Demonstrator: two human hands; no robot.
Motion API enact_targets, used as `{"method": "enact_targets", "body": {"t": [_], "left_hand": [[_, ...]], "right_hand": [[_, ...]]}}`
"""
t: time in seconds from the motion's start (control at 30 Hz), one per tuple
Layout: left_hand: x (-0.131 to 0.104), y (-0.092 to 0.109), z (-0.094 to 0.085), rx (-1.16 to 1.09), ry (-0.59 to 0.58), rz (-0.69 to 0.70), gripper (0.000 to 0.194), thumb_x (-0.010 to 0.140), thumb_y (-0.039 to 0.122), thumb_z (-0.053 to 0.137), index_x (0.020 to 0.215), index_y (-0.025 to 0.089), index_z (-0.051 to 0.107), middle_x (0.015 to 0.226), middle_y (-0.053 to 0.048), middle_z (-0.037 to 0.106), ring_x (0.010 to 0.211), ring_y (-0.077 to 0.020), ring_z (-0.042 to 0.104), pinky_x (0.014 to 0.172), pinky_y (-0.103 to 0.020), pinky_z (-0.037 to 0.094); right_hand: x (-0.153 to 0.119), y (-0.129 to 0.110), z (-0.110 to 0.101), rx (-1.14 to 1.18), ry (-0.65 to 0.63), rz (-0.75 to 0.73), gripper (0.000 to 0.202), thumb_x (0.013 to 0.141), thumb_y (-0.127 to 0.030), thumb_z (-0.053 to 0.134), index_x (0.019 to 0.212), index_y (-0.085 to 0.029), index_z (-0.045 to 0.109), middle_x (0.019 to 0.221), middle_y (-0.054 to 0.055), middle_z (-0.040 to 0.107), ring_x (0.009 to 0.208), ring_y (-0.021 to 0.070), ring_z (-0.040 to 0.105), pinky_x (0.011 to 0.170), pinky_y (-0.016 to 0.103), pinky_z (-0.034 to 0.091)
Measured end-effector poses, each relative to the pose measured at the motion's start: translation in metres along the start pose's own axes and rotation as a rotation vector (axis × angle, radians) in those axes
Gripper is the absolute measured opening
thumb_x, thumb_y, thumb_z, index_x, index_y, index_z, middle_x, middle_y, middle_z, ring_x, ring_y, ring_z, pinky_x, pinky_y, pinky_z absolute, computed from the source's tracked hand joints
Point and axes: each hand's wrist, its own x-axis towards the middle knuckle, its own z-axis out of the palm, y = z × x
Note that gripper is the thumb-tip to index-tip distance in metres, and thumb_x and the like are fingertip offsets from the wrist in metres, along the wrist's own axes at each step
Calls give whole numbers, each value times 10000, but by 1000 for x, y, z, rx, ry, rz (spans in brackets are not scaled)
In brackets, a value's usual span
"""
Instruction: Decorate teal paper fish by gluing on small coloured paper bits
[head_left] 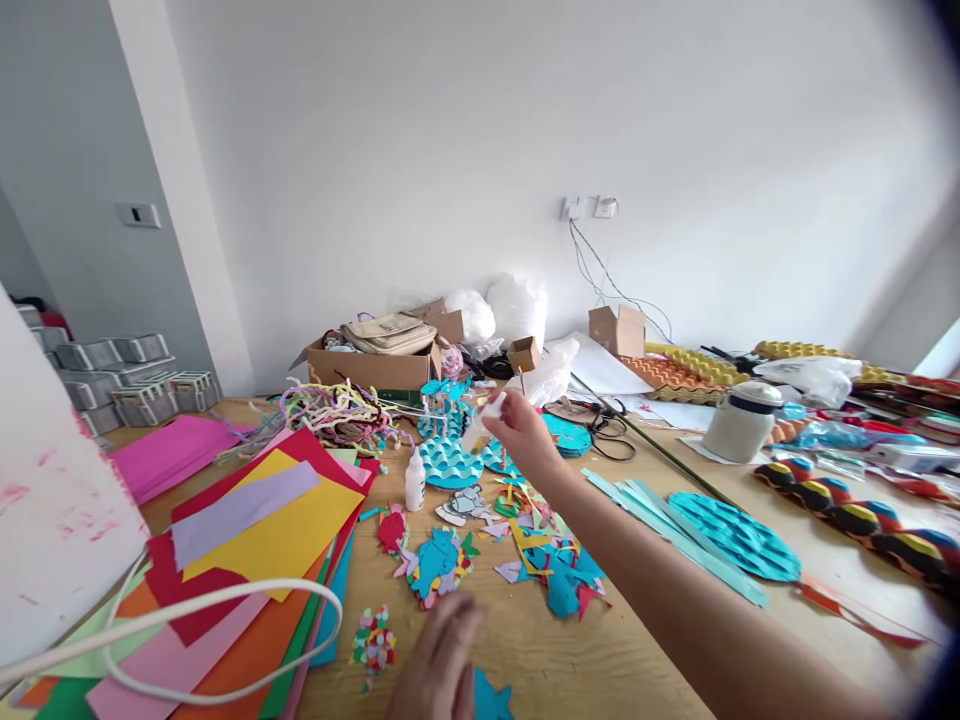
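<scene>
My right hand (511, 422) reaches to the middle of the table, its fingers closed round a small white-capped bottle (474, 436) with a clear body. My left hand (439, 655) is low near the front edge, blurred; its fingers lie close together, and whether anything is in them is hidden. A blue paper piece (491, 697) shows beside it. A white squeeze bottle (415, 482) stands upright left of a blue wavy disc (450, 463). Cut paper fish (436, 562) and colored scraps (561, 570) lie between my hands.
Colored paper sheets (277, 500) are stacked at left under a white cable (225, 592). Behind are pipe cleaners (330, 412) and a cardboard box (371, 370). At right are blue strips (675, 535), a blue disc (735, 535), a white jar (739, 425) and painted egg cartons (847, 515).
</scene>
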Motion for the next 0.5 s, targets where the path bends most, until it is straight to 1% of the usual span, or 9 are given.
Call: {"method": "enact_targets", "body": {"t": [0.03, 0.1, 0.13, 0.2, 0.27, 0.3, 0.33, 0.37, 0.5], "left_hand": [[3, -4, 1, -37, 64, -18, 479, 818, 95, 389, 1243, 313, 423, 1279, -42, 474, 1157, -217, 453, 911, -303, 438], [13, -11, 1, -111, 101, -91, 528, 801, 93, 389, 1286, 300, 360, 1326, -54, 418, 1194, -226, 410, 903, -328, 441], [21, -12, 1, -146, 176, -138, 527, 797, 93, 379, 1286, 287, 358, 1328, -63, 410, 1194, -228, 409, 905, -348, 436], [41, -13, 0, -197, 200, -194, 532, 785, 103, 397, 1291, 259, 344, 1324, -81, 409, 1176, -228, 430, 909, -362, 427], [64, -14, -2, -151, 211, -243, 542, 759, 86, 414, 1281, 219, 360, 1313, -92, 423, 1177, -225, 429, 932, -357, 404], [76, -16, -3, -86, 250, -283, 560, 738, 71, 432, 1278, 202, 362, 1318, -96, 419, 1187, -223, 417, 946, -345, 390], [87, -20, -5, -6, 299, -354, 578, 715, 56, 450, 1268, 202, 368, 1316, -91, 424, 1184, -214, 420, 946, -326, 388], [97, -25, -7, 26, 331, -397, 598, 702, 46, 462, 1270, 198, 357, 1328, -96, 407, 1197, -218, 405, 957, -330, 375], [125, -50, -17, 121, 390, -524, 600, 697, 78, 540, 1257, 182, 351, 1300, -132, 431, 1227, -268, 354, 996, -400, 308]], "right_hand": [[-17, -8, -7, 1, 3, 4, 209, 704, -231, 522, 895, -206, 440, 874, 25, 588, 838, 174, 562, 758, 326, 431], [-51, -23, -18, -18, -51, 42, 185, 728, -255, 516, 890, -201, 445, 864, 28, 583, 830, 170, 561, 749, 313, 436], [-67, -29, -23, -55, -64, 81, 168, 740, -265, 509, 881, -201, 446, 854, 27, 580, 815, 168, 560, 736, 308, 439], [-97, -39, -31, -139, -85, 155, 176, 761, -293, 490, 905, -199, 452, 827, 23, 573, 776, 167, 557, 703, 301, 444], [-121, -44, -36, -210, -103, 182, 181, 780, -315, 468, 916, -197, 453, 831, 28, 574, 786, 173, 555, 700, 297, 441], [-132, -44, -38, -252, -101, 189, 179, 787, -320, 458, 917, -197, 452, 836, 30, 578, 791, 174, 553, 705, 295, 438], [-141, -44, -39, -296, -102, 203, 182, 797, -325, 444, 927, -198, 452, 851, 34, 584, 793, 174, 554, 705, 294, 436], [-150, -42, -39, -340, -101, 207, 187, 801, -328, 436, 936, -199, 453, 868, 38, 589, 797, 175, 555, 713, 296, 434], [-177, -27, -35, -458, -115, 210, 259, 809, -335, 423, 1032, -206, 446, 994, 61, 596, 917, 197, 553, 783, 315, 422]]}}
